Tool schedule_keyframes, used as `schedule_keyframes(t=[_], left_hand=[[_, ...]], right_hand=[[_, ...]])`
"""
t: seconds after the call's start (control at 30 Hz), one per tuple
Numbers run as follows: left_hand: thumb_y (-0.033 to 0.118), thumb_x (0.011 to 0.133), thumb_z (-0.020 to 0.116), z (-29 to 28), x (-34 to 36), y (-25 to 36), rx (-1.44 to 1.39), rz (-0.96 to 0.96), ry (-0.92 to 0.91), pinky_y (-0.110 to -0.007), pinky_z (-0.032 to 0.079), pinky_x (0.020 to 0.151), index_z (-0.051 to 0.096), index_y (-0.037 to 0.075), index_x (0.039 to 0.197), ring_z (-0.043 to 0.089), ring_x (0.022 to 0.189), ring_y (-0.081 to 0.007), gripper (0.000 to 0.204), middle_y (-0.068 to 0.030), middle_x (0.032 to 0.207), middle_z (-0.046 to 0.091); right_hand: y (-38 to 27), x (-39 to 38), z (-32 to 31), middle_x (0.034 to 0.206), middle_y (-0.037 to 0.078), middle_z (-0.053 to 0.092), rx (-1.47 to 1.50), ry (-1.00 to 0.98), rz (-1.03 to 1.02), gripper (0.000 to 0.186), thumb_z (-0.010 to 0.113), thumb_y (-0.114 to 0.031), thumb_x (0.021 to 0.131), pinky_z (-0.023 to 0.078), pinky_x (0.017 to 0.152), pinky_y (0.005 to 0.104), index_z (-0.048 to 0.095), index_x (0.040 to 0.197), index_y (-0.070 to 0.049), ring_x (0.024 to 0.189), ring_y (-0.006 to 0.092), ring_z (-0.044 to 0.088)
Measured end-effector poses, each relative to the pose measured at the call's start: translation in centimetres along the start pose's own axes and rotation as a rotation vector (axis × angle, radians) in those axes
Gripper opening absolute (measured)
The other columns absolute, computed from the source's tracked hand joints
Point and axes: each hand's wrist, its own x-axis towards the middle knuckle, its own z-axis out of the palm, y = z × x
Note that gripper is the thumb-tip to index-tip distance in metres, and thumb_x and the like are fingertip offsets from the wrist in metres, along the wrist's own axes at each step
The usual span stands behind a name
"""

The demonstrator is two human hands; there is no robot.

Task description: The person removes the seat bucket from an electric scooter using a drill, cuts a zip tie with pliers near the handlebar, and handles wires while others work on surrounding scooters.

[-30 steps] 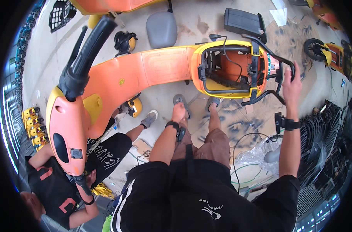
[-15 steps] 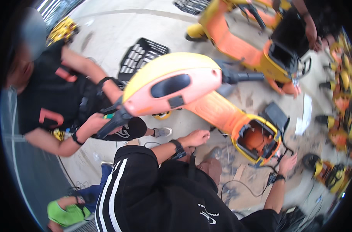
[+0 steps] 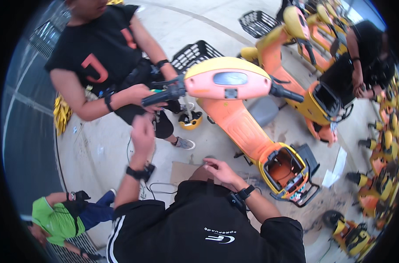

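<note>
Orange-and-yellow scooter [image 3: 241, 125] runs from 1 to 4 o'clock. Left hand [image 3: 142, 133], 9 o'clock: blurred, finger opening can't be told, no visible object. Right hand [image 3: 223, 172], 5 o'clock: half-spread, empty. Probably hands-off step; gripping calls for right reach toward 3.

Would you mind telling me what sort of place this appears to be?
Probably a scooter workshop or depot: many yellow-and-orange scooters stand along the right, the nearest scooter has its rear compartment open, and a loose grey seat lies on the floor.
</note>
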Motion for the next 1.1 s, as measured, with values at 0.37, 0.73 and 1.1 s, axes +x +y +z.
schedule_keyframes(t=[0.37, 0.73, 1.1], left_hand=[[0.02, 0.076, 0.048, -6.2, 11.9, -14.0, 0.652, -0.11, -0.282, -0.043, 0.046, 0.067, 0.06, 0.004, 0.079, 0.057, 0.072, -0.0356, 0.02, -0.0206, 0.073, 0.058], [0.024, 0.082, 0.045, -7.9, 11.7, -17.9, 0.521, 0.08, -0.493, -0.04, 0.046, 0.055, 0.054, 0.007, 0.075, 0.059, 0.062, -0.0308, 0.02, -0.015, 0.064, 0.059], [0.023, 0.084, 0.046, -10.1, 12.4, -21.6, 0.038, -0.201, -0.786, -0.033, 0.04, 0.05, 0.053, 0.0, 0.079, 0.057, 0.057, -0.0288, 0.024, -0.0165, 0.059, 0.055]], right_hand=[[-8.3, 19.7, 7.5, 0.109, 0.004, 0.05, 0.509, 0.368, -0.071, 0.042, 0.044, -0.021, 0.083, 0.039, 0.078, 0.0285, 0.038, 0.121, -0.004, 0.1, 0.0127, 0.044], [-10.4, 23.3, 15.2, 0.091, 0.005, 0.052, 1.057, 0.5, -0.217, 0.022, 0.034, -0.024, 0.088, 0.045, 0.07, 0.0319, 0.043, 0.099, -0.008, 0.082, 0.017, 0.053], [-7.1, 22.5, 17.4, 0.07, 0.002, 0.046, 1.119, 0.665, -0.087, 0.011, 0.044, -0.015, 0.081, 0.039, 0.064, 0.0284, 0.048, 0.078, -0.005, 0.066, 0.0128, 0.045]])
